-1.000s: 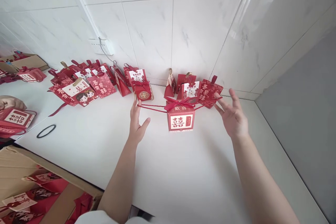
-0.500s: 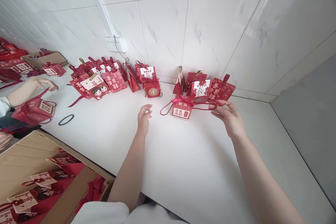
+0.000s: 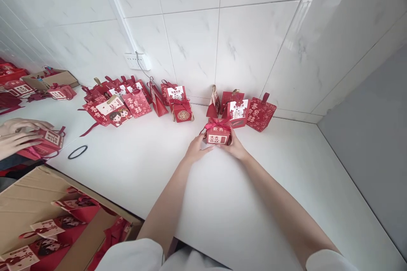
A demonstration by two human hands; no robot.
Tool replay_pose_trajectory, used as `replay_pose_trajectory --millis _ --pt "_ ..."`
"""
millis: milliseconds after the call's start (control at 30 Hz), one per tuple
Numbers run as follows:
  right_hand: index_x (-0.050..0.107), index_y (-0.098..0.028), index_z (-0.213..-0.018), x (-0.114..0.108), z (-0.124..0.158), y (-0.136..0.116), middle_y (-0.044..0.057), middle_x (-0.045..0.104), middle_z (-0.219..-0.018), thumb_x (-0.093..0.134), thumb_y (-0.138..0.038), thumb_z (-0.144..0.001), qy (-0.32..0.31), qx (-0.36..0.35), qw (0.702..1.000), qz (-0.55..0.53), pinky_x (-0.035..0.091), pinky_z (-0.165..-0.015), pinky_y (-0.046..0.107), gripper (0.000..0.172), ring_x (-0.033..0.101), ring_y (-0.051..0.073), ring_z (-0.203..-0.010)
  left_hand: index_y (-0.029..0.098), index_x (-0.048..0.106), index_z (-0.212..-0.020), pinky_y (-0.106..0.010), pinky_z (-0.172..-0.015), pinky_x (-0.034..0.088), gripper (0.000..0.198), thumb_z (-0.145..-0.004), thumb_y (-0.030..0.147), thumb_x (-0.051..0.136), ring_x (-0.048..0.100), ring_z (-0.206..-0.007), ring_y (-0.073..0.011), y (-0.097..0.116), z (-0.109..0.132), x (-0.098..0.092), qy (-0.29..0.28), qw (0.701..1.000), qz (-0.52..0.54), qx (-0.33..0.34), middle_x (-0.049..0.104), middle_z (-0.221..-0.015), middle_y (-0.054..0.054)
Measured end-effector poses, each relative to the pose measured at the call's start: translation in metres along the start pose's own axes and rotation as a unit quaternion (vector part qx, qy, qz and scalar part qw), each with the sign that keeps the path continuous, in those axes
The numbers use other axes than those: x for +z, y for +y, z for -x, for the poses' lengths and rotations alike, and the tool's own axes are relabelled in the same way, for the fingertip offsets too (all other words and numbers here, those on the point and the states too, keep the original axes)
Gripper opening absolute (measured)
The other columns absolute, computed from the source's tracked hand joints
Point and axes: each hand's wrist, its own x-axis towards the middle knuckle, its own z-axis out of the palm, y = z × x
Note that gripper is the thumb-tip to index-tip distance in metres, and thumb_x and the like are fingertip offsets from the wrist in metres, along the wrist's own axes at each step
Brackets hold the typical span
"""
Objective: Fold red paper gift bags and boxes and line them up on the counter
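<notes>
Both my hands are on a small red gift box (image 3: 218,135) with a ribbon bow on top and a pale label on its front. My left hand (image 3: 196,149) grips its left side, and my right hand (image 3: 234,146) holds the right side, its fingers partly hidden behind the box. Just behind it stand a red bag with a white panel (image 3: 238,112), a patterned red bag (image 3: 261,114) and a narrow triangular one (image 3: 213,102). Another red box with a round gold emblem (image 3: 183,111) is farther left.
Several red bags (image 3: 117,99) lean together at the left. A dark ring (image 3: 77,152) lies on the white table (image 3: 127,173). At the far left, a person's hands (image 3: 19,135) touch another red box (image 3: 52,139). A cardboard box (image 3: 23,186) holds red packages at lower left.
My hands have come together onto the box sides; my right hand has left the patterned bag. The other person's hands have moved onto their box.
</notes>
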Motion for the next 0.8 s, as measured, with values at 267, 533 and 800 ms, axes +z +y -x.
replay_pose_trajectory --millis 267,533,800 --pt "0.055 -0.021 -0.116 0.035 0.006 -0.013 0.007 0.065 -0.113 0.054 -0.053 -0.084 0.105 0.030 0.994 0.003 0.050 -0.088 0.040 0.045 0.060 0.025 -0.101 0.033 0.027 -0.145 -0.043 -0.116 0.016 0.073 -0.081 0.043 0.061 0.008 -0.144 -0.0269 0.022 0.013 -0.010 0.027 0.995 0.075 0.059 0.012 -0.156 -0.003" --pt "0.034 -0.030 -0.142 0.051 0.018 -0.003 -0.001 0.032 -0.150 0.045 -0.048 -0.091 0.102 -0.036 0.993 0.040 0.027 -0.113 0.043 0.055 0.028 0.022 -0.138 0.035 0.036 -0.139 -0.041 -0.085 0.051 0.061 -0.083 0.056 0.050 0.055 -0.115 -0.0285 0.024 0.007 -0.001 0.053 0.936 0.318 -0.140 0.049 -0.138 -0.006" --pt "0.016 -0.031 -0.148 0.054 0.019 0.006 0.002 0.020 -0.154 0.065 -0.044 -0.080 0.057 -0.063 0.993 0.083 0.021 -0.115 0.045 0.085 0.020 0.023 -0.141 0.023 0.049 -0.130 -0.042 -0.089 0.049 0.066 -0.083 0.067 0.039 0.060 -0.107 -0.0273 0.011 0.007 -0.006 0.032 0.878 0.431 -0.205 0.060 -0.124 -0.014"
